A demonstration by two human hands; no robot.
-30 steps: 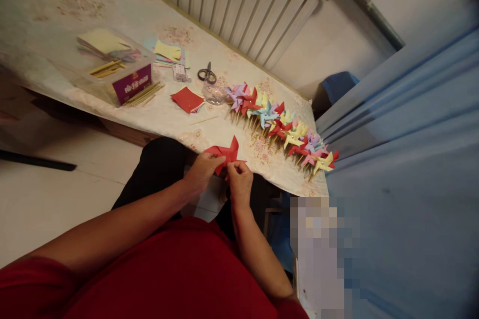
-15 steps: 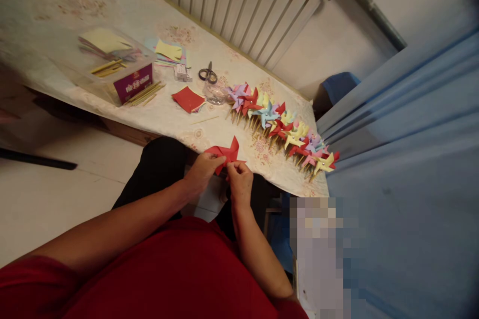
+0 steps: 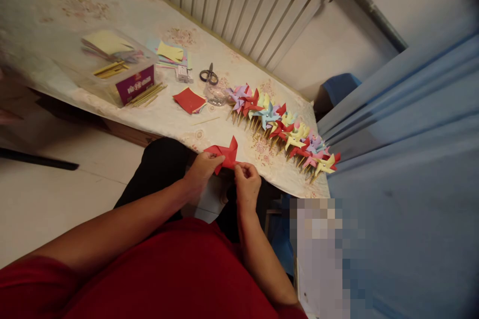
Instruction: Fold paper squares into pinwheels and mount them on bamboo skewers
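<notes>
Table (image 3: 160, 113): beyond the fingers, edge partly hidden
Red pinwheel (image 3: 227, 151): between the fingers, partly covered
Left hand (image 3: 202, 169): clamped on it, fingertips underneath hidden
Right hand (image 3: 247, 178): fingertips pinched on its corner

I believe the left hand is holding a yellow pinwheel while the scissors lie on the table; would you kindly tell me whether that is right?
Not quite: the pinwheel in the left hand is red, not yellow, as the head view shows. The scissors do lie on the table.
</notes>
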